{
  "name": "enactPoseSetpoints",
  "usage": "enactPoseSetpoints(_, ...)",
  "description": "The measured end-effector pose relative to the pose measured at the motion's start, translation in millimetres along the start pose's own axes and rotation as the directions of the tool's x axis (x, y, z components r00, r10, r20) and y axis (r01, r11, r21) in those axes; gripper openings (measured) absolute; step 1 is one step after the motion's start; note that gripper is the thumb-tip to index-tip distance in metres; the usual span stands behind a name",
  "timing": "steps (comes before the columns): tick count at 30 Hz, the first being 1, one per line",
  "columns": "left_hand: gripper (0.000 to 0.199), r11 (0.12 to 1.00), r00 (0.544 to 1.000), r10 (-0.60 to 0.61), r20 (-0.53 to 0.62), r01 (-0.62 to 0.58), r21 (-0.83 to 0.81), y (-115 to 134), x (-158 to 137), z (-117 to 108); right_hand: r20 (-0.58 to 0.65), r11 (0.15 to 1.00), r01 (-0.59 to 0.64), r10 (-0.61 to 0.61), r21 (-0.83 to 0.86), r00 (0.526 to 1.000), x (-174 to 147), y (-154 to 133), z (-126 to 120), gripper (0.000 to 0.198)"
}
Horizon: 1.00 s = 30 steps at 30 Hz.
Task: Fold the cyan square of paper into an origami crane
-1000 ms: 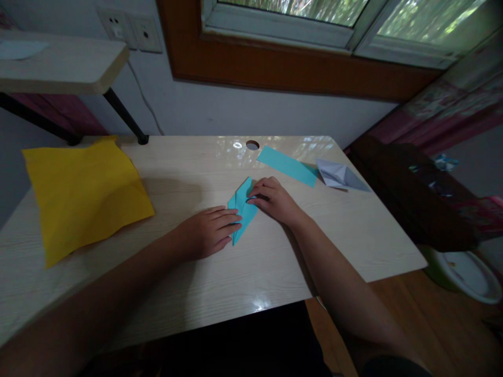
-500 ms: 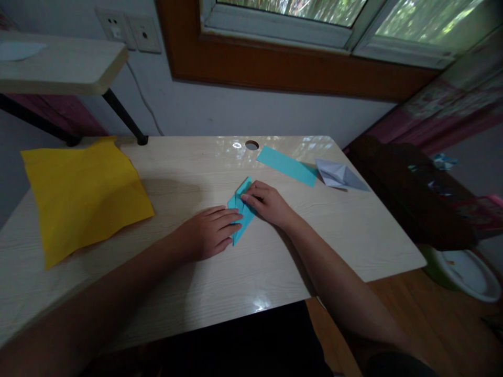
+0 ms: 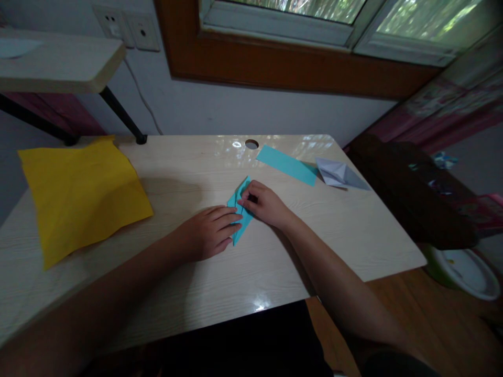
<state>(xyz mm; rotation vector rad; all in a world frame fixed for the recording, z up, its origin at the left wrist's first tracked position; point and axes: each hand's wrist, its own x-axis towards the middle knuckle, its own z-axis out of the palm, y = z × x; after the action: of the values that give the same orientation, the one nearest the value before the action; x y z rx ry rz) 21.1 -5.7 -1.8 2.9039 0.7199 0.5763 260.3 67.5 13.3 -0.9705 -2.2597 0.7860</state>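
A folded piece of turquoise paper point(image 3: 244, 222) lies on the table between my hands, its long points facing up and down the view. My left hand point(image 3: 214, 231) rests on its left side with fingers stretched out and slightly apart, pressing it to the table. My right hand point(image 3: 264, 201) pinches a flap near the upper part of the paper between thumb and fingers. The fingers cover part of the flap and of the folds.
A turquoise paper strip point(image 3: 287, 165) and a folded white paper boat point(image 3: 335, 173) lie toward the back right. On the left is a large yellow sheet point(image 3: 84, 201). A raised shelf point(image 3: 66, 65) stands at back left, and the table point(image 3: 353, 230) has a round cable hole point(image 3: 252, 144).
The thumb and fingers of my right hand have shifted slightly left with the pinched flap, bending it. My left hand stays in place.
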Motion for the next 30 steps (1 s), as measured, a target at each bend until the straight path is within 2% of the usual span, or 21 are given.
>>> enactPoseSetpoints(6, 0.039, 1.000, 1.000, 0.007, 0.016, -0.007, -0.003, 0.5, 0.8, -1.6, 0.004, 0.998, 0.026, -0.026, -0.059, 1.000, 0.1, 2.9, 1.7, 0.016)
enactPoseSetpoints(11, 0.039, 1.000, 1.000, 0.006, 0.001, -0.006, -0.003, 0.7, 1.4, -1.9, -0.031, 1.000, 0.025, -0.025, 0.014, 0.999, -0.2, 5.7, 2.4, 0.012)
enactPoseSetpoints(17, 0.040, 1.000, 1.000, 0.009, -0.005, -0.009, 0.001, 0.7, 0.5, 0.0, -0.049, 0.998, -0.038, 0.040, 0.055, 0.998, 0.2, 0.3, 0.9, 0.016)
enactPoseSetpoints(30, 0.041, 1.000, 1.000, 0.006, 0.000, -0.006, 0.007, 2.7, 0.9, -1.4, -0.012, 1.000, 0.008, -0.008, 0.018, 1.000, 0.5, 6.0, 2.4, 0.015)
